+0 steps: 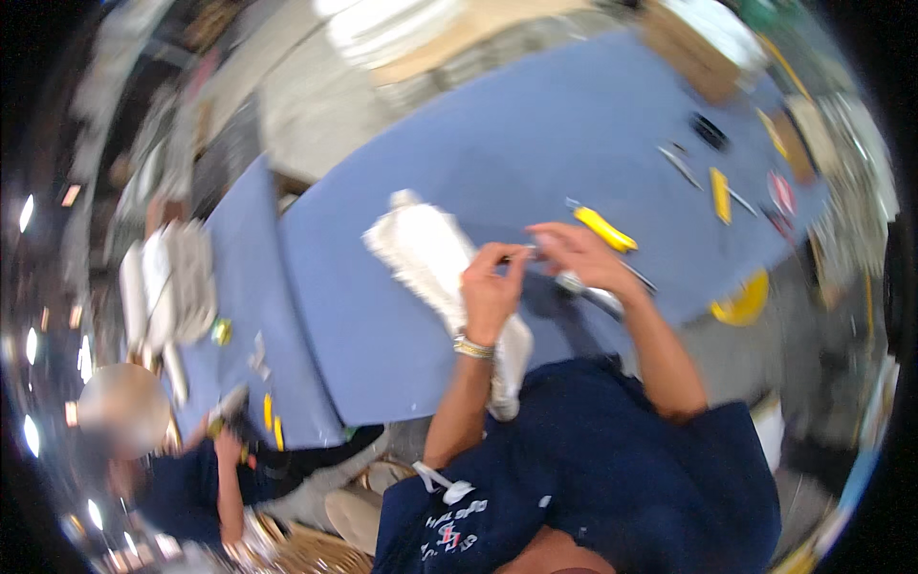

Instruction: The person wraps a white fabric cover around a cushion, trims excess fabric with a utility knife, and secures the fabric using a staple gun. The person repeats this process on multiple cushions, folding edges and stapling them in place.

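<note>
While bent over the blue table (402, 316), holding both hands together above a white shoe (430, 253). Left hand (490, 292) curled, fingertips pinched with those of the right hand (579, 251) on something small and blurred; cannot tell what. Yellow cutter (604, 229) just beyond the right hand. Another person's hand (228, 448) at lower left.

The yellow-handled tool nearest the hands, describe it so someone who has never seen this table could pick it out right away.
Start at the large blue-covered work table. Beside the person's right hand, just beyond its fingers, lies a chunky yellow-handled tool, set at a slant with a dark tip toward the table's middle. Unlike the slimmer yellow flat tool farther right among scattered small tools, it lies alone, closest to the hands.
</note>
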`<state>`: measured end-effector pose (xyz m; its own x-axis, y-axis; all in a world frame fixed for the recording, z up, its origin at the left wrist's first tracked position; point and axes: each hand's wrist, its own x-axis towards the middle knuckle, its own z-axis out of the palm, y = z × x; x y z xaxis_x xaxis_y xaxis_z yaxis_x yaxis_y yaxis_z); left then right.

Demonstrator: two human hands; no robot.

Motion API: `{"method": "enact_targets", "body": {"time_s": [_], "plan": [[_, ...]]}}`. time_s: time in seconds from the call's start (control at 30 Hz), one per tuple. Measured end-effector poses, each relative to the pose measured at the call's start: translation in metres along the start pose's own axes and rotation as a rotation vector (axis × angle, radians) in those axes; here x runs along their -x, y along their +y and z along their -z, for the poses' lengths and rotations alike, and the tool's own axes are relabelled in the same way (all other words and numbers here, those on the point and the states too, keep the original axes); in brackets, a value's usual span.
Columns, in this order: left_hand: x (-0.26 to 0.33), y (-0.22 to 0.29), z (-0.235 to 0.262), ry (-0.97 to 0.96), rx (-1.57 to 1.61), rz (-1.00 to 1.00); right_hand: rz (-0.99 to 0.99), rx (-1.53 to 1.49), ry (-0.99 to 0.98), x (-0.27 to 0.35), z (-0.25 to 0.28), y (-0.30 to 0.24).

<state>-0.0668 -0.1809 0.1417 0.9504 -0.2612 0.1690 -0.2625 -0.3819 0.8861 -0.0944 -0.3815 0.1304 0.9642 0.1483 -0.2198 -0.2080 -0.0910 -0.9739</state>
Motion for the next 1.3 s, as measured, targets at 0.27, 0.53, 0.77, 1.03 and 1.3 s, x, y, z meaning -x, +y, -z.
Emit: {"method": "enact_targets", "body": {"time_s": [0.27, 0.53, 0.77, 1.03, 1.3], "plan": [[0.036, 0.027, -0.033, -0.496, -0.037, 0.003, -0.093, 0.019, 0.119, 0.106, 0.039, 0.088], [0.048, 0.017, 0.061, 0.173, 0.057, -0.024, -0.620, 0.574, 1.037, 0.332, 0.222, 0.259], [0.149, -0.124, 0.084, 0.291, -0.217, 0.584, -0.090, 0.300, 0.778, 0.172, 0.143, 0.172], [0.263, -0.117, 0.015, 0.192, 0.783, 1.131, 0.233, 0.877, 0.279, 0.071, 0.007, 0.162], [0.231, -0.111, 0.038, 0.672, 0.472, 0.950, 0.303, 0.876, 0.520, 0.018, 0.087, 0.176]]}}
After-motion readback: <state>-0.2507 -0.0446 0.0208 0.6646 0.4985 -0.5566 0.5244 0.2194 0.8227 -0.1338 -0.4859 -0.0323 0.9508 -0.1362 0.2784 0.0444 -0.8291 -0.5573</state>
